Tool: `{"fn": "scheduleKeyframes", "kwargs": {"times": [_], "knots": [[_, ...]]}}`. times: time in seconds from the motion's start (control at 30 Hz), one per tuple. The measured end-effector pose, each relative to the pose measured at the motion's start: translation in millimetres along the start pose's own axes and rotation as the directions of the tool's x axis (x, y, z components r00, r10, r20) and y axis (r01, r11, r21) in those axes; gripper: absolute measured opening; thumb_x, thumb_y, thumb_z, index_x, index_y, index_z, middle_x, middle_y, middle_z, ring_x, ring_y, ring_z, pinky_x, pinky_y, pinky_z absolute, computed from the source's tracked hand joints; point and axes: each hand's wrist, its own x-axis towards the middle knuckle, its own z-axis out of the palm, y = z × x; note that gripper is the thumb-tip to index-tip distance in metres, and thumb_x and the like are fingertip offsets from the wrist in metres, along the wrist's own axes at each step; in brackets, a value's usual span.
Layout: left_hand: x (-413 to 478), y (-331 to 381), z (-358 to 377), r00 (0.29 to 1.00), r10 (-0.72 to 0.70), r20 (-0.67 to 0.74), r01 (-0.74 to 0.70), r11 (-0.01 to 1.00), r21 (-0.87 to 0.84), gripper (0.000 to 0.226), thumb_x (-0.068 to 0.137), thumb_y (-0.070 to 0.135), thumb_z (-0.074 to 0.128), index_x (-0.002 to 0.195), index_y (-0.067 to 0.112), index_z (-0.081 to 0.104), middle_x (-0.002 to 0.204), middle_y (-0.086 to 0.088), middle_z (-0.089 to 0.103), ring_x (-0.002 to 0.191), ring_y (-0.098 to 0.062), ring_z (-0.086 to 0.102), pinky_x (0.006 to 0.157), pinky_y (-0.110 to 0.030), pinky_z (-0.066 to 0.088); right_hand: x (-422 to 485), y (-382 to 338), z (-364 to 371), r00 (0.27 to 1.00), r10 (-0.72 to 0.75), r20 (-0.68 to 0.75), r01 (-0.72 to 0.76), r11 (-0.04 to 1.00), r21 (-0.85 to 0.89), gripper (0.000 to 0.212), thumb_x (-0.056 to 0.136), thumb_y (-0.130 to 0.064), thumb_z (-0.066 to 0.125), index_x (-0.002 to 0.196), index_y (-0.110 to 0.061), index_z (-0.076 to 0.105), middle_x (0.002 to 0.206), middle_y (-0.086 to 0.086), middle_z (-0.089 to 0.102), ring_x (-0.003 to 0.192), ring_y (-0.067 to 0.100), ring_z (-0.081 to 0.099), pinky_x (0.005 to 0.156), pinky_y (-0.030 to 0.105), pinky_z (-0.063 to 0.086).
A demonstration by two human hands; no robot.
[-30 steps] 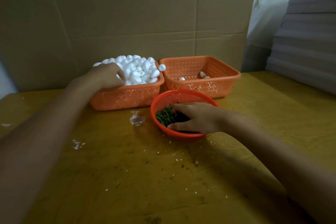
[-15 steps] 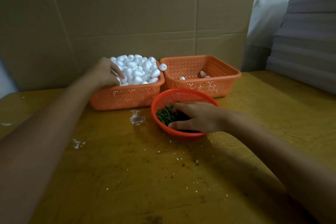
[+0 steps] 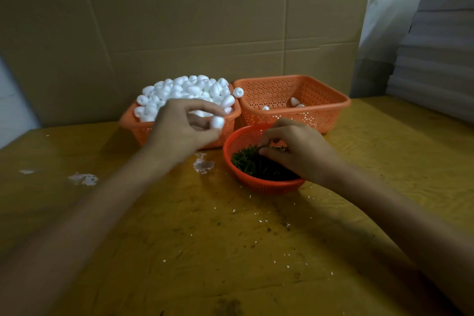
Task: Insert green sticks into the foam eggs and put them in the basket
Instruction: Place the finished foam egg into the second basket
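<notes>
Grip: left hand (image 3: 179, 131) pinches one egg (image 3: 217, 122) between thumb and fingertips, raised just in front of the left basket. Right hand (image 3: 295, 151) is curled into the bowl, thumb and forefinger closed on the sticks (image 3: 247, 161); whether one stick or several, cannot tell.

1. Cardboard (image 3: 179, 20): flattened sheets standing behind the bench's far edge.
2. Bench (image 3: 230, 251): yellow-brown wooden top, scuffed.
3. Boards (image 3: 441, 54): grey stack at the far right corner.
4. Left basket (image 3: 139, 131): orange, perforated, at the far edge, touching its twin. Heaped above the rim with plain eggs (image 3: 189, 90).
5. Right basket (image 3: 333, 110): same make, at the far edge, nearly bare. About three finished eggs (image 3: 294, 101) lie on its floor; their sticks too small to make out.
6. Bowl (image 3: 266, 185): round, orange, just in front of where the two baskets meet, holding the green sticks.
7. Smears (image 3: 204, 165): white patches, one beside the bowl, others toward the left edge.
8. Crumbs (image 3: 260, 220): foam and green specks scattered mid-bench.

Progress, as judged: very early. A few eggs done, a full heap left. Current egg is picked up, not yet pierced, not yet in the right basket.
</notes>
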Motion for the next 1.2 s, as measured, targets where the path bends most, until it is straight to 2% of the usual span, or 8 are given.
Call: {"fn": "scheduleKeyframes", "kwargs": {"times": [0.13, 0.27, 0.43, 0.53, 0.67, 0.9, 1.03, 1.2], "knots": [[-27, 3, 26, 0.997, 0.063, 0.05, -0.054, 0.986, -0.158, 0.031, 0.084, -0.01, 0.079, 0.103, 0.013, 0.081, 0.117, -0.002, 0.073, 0.088, -0.019, 0.076, 0.082, -0.035, 0.063, -1, -1, -1, 1.0, -0.009, -0.013, 0.009, 1.0, -0.002, 0.018, 0.1, -0.037, 0.065, 0.105, -0.025, 0.077, 0.102, -0.005, 0.069, 0.092, 0.016, 0.063, 0.082, 0.041, 0.051], [-46, -5, 40, 0.999, 0.04, -0.002, -0.038, 0.95, -0.309, 0.036, 0.086, -0.01, 0.078, 0.107, 0.019, 0.079, 0.107, -0.001, 0.078, 0.09, -0.022, 0.076, 0.08, -0.032, 0.06, -3, -1, -2, 1.0, 0.009, 0.008, -0.009, 1.0, 0.018, 0.019, 0.104, -0.031, 0.056, 0.102, -0.02, 0.073, 0.097, -0.003, 0.065, 0.088, 0.017, 0.06, 0.077, 0.04, 0.046], [-68, -16, 46, 0.995, 0.028, -0.094, -0.066, 0.902, -0.426, 0.028, 0.081, -0.002, 0.077, 0.105, 0.013, 0.075, 0.107, -0.002, 0.08, 0.103, -0.022, 0.076, 0.087, -0.03, 0.06, -3, -4, -1, 0.998, 0.035, 0.053, -0.038, 0.997, 0.071, 0.024, 0.104, -0.027, 0.048, 0.087, -0.018, 0.064, 0.091, -0.001, 0.06, 0.08, 0.016, 0.055, 0.071, 0.037, 0.042], [-74, -18, 49, 0.995, 0.03, -0.093, -0.07, 0.879, -0.472, 0.029, 0.081, -0.01, 0.075, 0.104, 0.008, 0.076, 0.109, -0.004, 0.08, 0.108, -0.022, 0.075, 0.09, -0.027, 0.059, -4, -5, 1, 0.997, 0.039, 0.067, -0.043, 0.997, 0.059, 0.025, 0.103, -0.027, 0.05, 0.086, -0.015, 0.064, 0.09, -0.001, 0.059, 0.08, 0.016, 0.055, 0.072, 0.037, 0.042], [-76, -18, 49, 0.996, -0.013, -0.093, -0.038, 0.851, -0.524, 0.029, 0.087, -0.01, 0.075, 0.107, 0.011, 0.078, 0.109, -0.005, 0.08, 0.106, -0.021, 0.076, 0.089, -0.028, 0.06, -6, -5, 2, 0.999, 0.028, 0.046, -0.031, 0.997, 0.066, 0.023, 0.101, -0.025, 0.054, 0.083, -0.015, 0.064, 0.088, -0.001, 0.06, 0.081, 0.017, 0.055, 0.072, 0.038, 0.041], [-74, -17, 43, 0.975, -0.215, -0.063, 0.113, 0.715, -0.69, 0.037, 0.079, 0.018, 0.079, 0.115, 0.005, 0.078, 0.108, -0.016, 0.079, 0.106, -0.033, 0.076, 0.094, -0.036, 0.061, -7, -5, 4, 0.998, 0.009, 0.066, -0.013, 0.998, 0.063, 0.023, 0.1, -0.028, 0.053, 0.082, -0.018, 0.063, 0.088, -0.002, 0.06, 0.083, 0.017, 0.055, 0.075, 0.043, 0.044], [-73, -17, 41, 0.963, -0.269, -0.013, 0.164, 0.623, -0.765, 0.036, 0.073, 0.017, 0.083, 0.107, 0.005, 0.081, 0.11, -0.02, 0.078, 0.106, -0.036, 0.076, 0.088, -0.03, 0.061, -8, -5, 3, 0.997, -0.013, 0.075, 0.007, 0.997, 0.078, 0.022, 0.1, -0.028, 0.055, 0.079, -0.022, 0.059, 0.086, -0.005, 0.058, 0.081, 0.015, 0.053, 0.072, 0.041, 0.043], [-72, -18, 39, 0.972, -0.234, 0.021, 0.171, 0.644, -0.746, 0.032, 0.073, 0.009, 0.087, 0.105, 0.011, 0.083, 0.114, -0.016, 0.078, 0.103, -0.03, 0.075, 0.087, -0.027, 0.059, -7, -5, 3, 0.996, -0.014, 0.093, 0.008, 0.998, 0.066, 0.022, 0.099, -0.029, 0.054, 0.078, -0.022, 0.058, 0.085, -0.004, 0.058, 0.079, 0.014, 0.05, 0.071, 0.037, 0.04]]}}
